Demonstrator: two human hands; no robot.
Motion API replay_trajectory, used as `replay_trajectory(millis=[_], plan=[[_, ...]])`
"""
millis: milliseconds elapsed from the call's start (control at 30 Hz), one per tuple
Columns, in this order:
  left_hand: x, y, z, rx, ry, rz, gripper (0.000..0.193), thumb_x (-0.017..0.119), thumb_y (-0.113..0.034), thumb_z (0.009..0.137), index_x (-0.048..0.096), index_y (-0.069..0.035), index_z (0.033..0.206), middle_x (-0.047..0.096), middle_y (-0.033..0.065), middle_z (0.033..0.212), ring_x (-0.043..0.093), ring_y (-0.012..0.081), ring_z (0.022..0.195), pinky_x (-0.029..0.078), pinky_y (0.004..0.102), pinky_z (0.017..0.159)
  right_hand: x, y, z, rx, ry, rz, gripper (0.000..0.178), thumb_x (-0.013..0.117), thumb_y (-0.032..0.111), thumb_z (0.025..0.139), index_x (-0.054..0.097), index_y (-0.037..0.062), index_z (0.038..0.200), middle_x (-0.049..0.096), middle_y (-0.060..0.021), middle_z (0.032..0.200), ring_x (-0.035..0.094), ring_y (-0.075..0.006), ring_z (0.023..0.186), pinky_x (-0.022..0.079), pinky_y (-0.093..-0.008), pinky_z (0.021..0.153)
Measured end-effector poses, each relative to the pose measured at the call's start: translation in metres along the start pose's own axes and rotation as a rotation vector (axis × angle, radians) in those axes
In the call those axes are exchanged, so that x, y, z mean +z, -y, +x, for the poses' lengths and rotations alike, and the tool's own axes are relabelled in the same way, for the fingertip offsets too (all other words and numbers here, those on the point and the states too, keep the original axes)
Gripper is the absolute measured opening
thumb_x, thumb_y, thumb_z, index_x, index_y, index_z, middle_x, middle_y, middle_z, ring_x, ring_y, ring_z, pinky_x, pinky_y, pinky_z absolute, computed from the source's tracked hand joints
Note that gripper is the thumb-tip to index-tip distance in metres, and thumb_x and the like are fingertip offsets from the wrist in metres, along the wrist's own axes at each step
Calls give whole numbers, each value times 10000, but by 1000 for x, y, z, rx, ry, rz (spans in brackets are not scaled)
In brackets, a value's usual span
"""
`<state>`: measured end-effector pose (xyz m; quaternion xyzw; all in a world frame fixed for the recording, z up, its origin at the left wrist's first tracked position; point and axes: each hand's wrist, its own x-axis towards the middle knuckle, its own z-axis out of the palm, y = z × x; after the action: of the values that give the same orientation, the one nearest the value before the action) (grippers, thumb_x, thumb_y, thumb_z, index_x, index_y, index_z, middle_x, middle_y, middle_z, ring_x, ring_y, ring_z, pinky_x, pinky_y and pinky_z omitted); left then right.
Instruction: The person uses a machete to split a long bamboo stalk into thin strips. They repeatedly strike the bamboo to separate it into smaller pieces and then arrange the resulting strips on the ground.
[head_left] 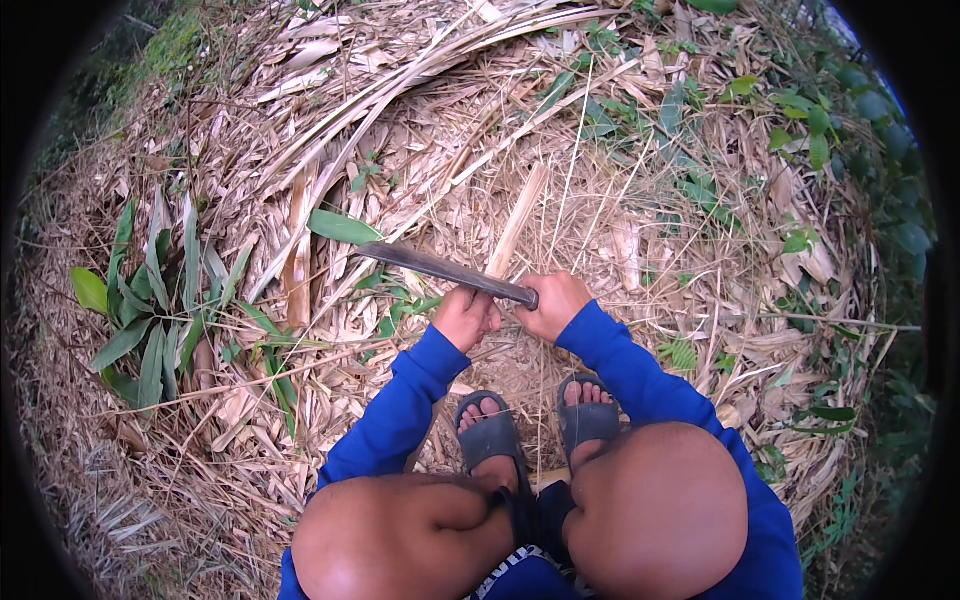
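While the right hand [555, 305] grips one end of the single knife [440, 268], its long axis points leftward and slightly forward. The left hand [464, 320], fingers curled, sits partly beneath the knife; what they hold I cannot tell. One pale wood strip [519, 218] points forward beyond the knife; two sandals [490, 438] are on its near side.

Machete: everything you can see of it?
The machete has a long, dark, metal-looking blade with a slanted far end and a dark collar at the right hand, which hides the handle. It is held off the ground, sloping from upper left to lower right, and crosses over the left hand and a pale strip. Whether it touches either is unclear.
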<state>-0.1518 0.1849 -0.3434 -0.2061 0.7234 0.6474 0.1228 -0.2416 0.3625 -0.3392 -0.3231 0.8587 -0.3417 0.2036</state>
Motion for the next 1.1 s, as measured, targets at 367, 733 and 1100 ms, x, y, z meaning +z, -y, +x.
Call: replay_trajectory(millis=[367, 733, 1100], plan=[[11, -7, -5, -49, 13, -167, 219, 421, -217, 1039, 547, -76, 928, 447, -34, 650, 330, 34, 486, 272, 195, 414, -8, 22, 5, -16, -173, -185, 137, 653, 236, 742, 622, 103, 745, 659, -159, 686, 654, -383, 643, 528, -487, 585], [17, -8, -6, 192, -80, 70, 247, 450, -213, 1034, 556, -60, 872, 453, -46, 644, 379, 34, 497, 299, 213, 421, -14, 38, 5, -41, -184, -197, 136, 643, 246, 751, 626, 111, 763, 661, -150, 668, 662, -362, 615, 524, -488, 550], [22, -27, -11, 265, -142, 312, 192, 467, -96, 959, 589, 42, 904, 610, 217, 749, 611, 393, 727, 462, 438, 658, -11, 35, 5, -63, -213, -148, 152, 633, 256, 785, 640, 104, 779, 661, -162, 671, 667, -367, 625, 533, -486, 564]])
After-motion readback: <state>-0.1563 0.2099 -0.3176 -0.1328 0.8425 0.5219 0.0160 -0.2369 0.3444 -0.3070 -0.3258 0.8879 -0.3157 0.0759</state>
